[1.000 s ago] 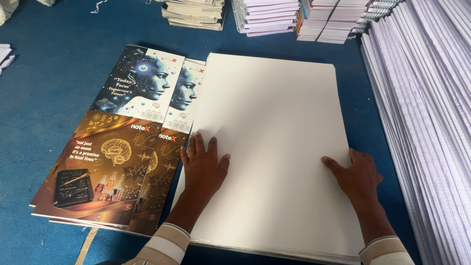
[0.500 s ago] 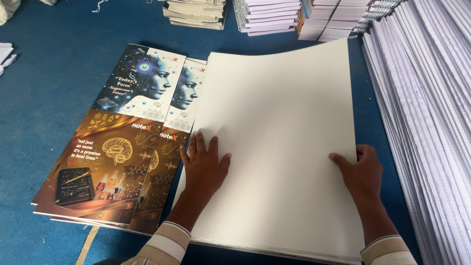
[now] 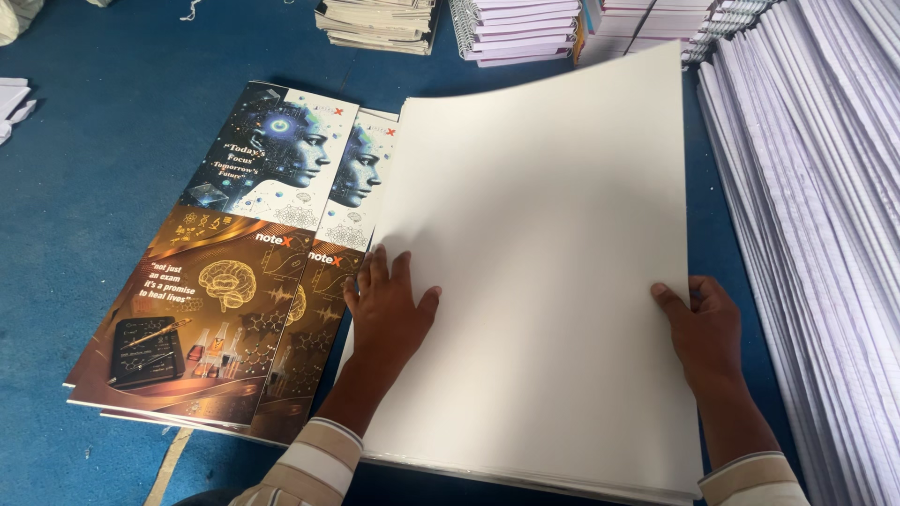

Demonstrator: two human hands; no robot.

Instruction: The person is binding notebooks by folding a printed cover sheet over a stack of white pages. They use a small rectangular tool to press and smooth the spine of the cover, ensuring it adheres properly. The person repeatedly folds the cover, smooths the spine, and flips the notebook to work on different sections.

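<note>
White sheet [image 3: 544,234] in right hand [image 3: 708,323]

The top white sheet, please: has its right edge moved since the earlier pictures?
Yes. The top white sheet has lifted at its right edge, gripped by the right hand, rising off the white stack towards the printed covers.

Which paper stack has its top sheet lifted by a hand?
The plain white stack between the hands: the right hand raises its top sheet's right edge. The printed cover sheets beside it lie flat.
</note>
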